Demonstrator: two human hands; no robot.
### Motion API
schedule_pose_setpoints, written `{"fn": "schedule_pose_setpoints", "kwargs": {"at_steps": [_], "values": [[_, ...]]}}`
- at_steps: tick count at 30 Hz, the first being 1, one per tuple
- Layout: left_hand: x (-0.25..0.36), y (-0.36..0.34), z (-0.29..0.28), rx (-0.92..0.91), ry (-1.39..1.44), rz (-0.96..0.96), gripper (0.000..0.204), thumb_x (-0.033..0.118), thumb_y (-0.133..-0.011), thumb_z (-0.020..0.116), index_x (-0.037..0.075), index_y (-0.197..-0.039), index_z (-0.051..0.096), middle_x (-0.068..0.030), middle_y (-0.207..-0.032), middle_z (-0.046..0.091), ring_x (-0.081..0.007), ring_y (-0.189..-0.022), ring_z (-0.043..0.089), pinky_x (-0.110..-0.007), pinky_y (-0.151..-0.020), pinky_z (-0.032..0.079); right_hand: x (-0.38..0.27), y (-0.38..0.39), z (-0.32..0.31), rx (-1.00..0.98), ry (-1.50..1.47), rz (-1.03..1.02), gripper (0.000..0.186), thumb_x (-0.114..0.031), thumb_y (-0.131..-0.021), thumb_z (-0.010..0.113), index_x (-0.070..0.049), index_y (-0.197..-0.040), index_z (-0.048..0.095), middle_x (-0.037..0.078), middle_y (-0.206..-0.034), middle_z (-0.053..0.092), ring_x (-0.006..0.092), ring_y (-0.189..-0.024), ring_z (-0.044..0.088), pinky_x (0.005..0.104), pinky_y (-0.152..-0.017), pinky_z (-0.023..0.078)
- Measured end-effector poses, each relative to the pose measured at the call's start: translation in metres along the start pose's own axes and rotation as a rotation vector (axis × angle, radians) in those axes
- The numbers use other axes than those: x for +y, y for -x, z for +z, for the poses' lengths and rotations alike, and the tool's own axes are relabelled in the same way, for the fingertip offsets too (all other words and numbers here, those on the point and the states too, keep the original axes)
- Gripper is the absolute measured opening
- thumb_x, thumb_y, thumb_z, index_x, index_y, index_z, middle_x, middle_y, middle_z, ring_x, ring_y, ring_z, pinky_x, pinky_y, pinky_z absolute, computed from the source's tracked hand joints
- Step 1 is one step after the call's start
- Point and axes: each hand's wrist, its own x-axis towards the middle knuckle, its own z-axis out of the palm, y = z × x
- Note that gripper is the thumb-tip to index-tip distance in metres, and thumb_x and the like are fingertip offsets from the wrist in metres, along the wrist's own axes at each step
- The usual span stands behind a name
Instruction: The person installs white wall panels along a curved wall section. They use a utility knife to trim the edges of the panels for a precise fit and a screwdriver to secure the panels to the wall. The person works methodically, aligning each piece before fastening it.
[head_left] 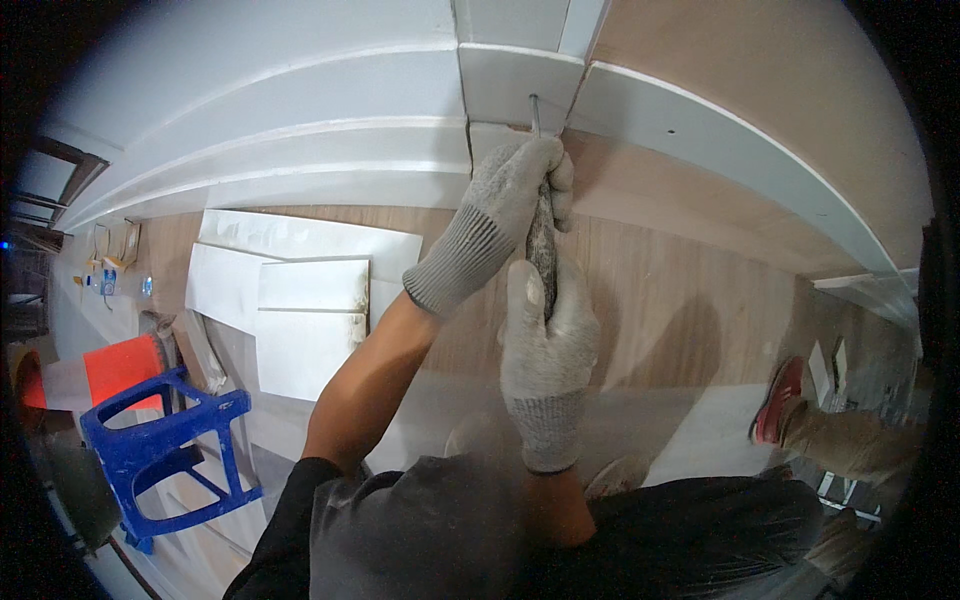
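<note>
Both my hands wear grey knit gloves and are closed on a screwdriver point(541, 245) with a dark, worn, mottled handle. My left hand point(512, 185) wraps the front of the handle near the thin metal shaft. Behind it, my right hand point(548, 340) grips the rear of the handle, its thumb lying along it. The shaft's tip meets a short pale grey panel piece point(500, 85) low on the wall; the exact contact is too small to make out. Right of that piece runs a long pale baseboard strip point(690, 115) with a small dark hole.
White boards point(310, 345) lie stacked on the wood-look floor point(640, 270) to the left. Beyond them are a blue plastic stool point(170, 440) and an orange-and-white cone point(120, 372). Another person's red shoe point(776, 400) and brown trouser leg show at the right.
</note>
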Motion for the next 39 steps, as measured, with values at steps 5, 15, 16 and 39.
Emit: {"fn": "schedule_pose_setpoints", "kwargs": {"at_steps": [5,15,16,39], "values": [[-0.009,0.002,-0.005,0.001,-0.329,0.251,0.032,0.019,-0.106,0.048,0.000,-0.128,0.060,-0.0185,-0.115,0.066,-0.0323,-0.111,0.063,-0.041,-0.098,0.051,0.014,-0.008,0.026,0.217,0.200,-0.246,0.040,-0.030,-0.109,0.049,0.006,-0.118,0.065,0.010,-0.080,0.065,0.0157,-0.078,0.069,0.0272,-0.067,0.055],[-0.008,-0.008,-0.001,-0.160,0.728,-0.125,0.036,0.030,-0.110,0.047,0.000,-0.106,0.066,-0.0051,-0.088,0.067,-0.0146,-0.077,0.069,-0.029,-0.075,0.060,0.015,-0.020,-0.008,-0.580,-1.814,0.512,0.042,-0.041,-0.109,0.048,-0.002,-0.114,0.063,0.005,-0.076,0.060,0.0115,-0.052,0.053,0.0283,-0.047,0.042],[-0.003,-0.011,0.000,-0.121,0.688,-0.143,0.035,0.029,-0.110,0.047,0.000,-0.106,0.066,-0.0048,-0.088,0.066,-0.0142,-0.078,0.069,-0.029,-0.075,0.060,0.017,-0.021,-0.006,-0.590,-1.832,0.526,0.042,-0.041,-0.109,0.048,-0.002,-0.115,0.063,0.005,-0.077,0.061,0.0116,-0.052,0.053,0.0286,-0.047,0.042],[0.000,-0.027,-0.006,-0.178,0.645,-0.161,0.026,0.026,-0.108,0.047,0.006,-0.101,0.062,-0.0053,-0.082,0.064,-0.0191,-0.071,0.064,-0.035,-0.071,0.056,0.007,-0.021,0.000,-0.531,-1.818,0.407,0.041,-0.033,-0.113,0.037,0.002,-0.123,0.056,0.002,-0.073,0.057,0.0032,-0.044,0.046,0.0172,-0.033,0.037]]}}
